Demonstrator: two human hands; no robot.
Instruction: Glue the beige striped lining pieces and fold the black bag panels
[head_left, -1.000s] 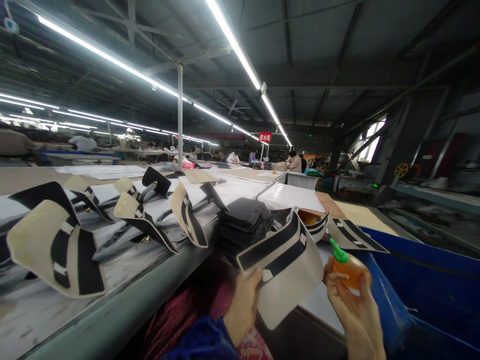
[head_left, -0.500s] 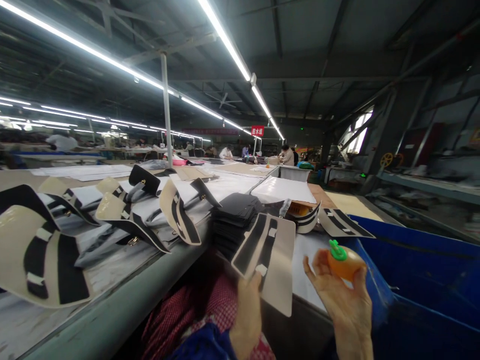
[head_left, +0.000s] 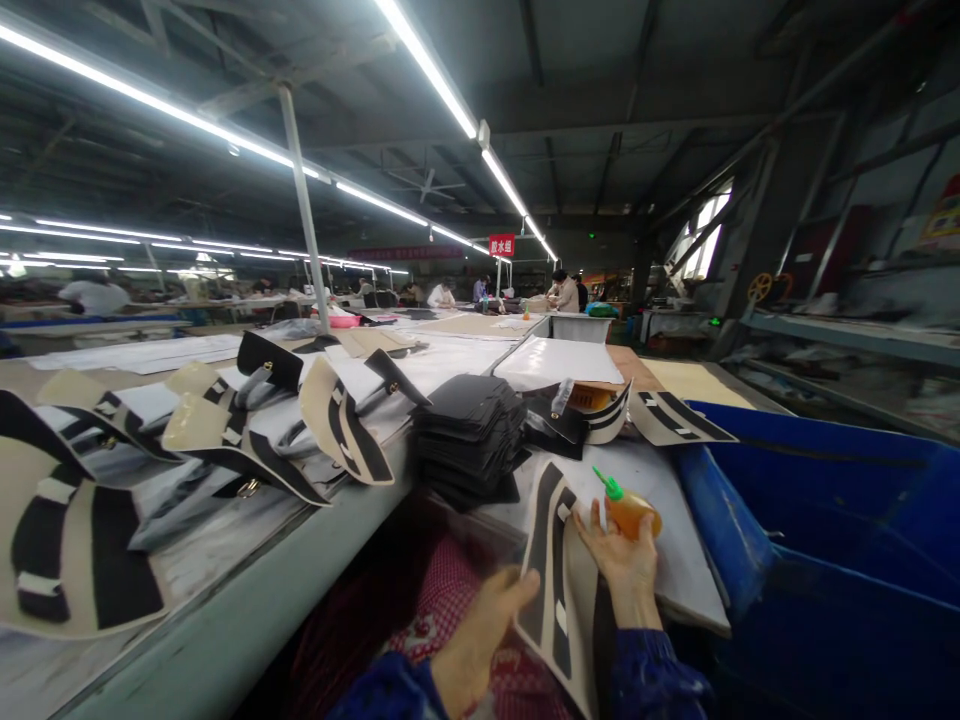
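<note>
My left hand (head_left: 486, 628) grips the left edge of a beige panel (head_left: 583, 590) with black strips and small white patches, its thumb lying on the front. The panel is tilted over my lap, its lower end towards me. My right hand (head_left: 626, 562) holds an orange squeeze bottle (head_left: 636, 515) with a green nozzle, which points up and left. Its outstretched fingers reach the panel's right edge. Just beyond the panel, a stack of black pieces (head_left: 469, 440) stands at the table's edge.
Several similar curved panels (head_left: 346, 420) with black flaps and metal clasps lie on the left table (head_left: 225, 600). More panels (head_left: 679, 418) rest at the far right. A blue bin (head_left: 840, 510) stands at my right. Co-workers (head_left: 568, 292) are at distant tables.
The panel has swung more upright and moved down and right, towards me. My right hand has come left with the squeeze bottle, up to the panel. My view has shifted slightly.
</note>
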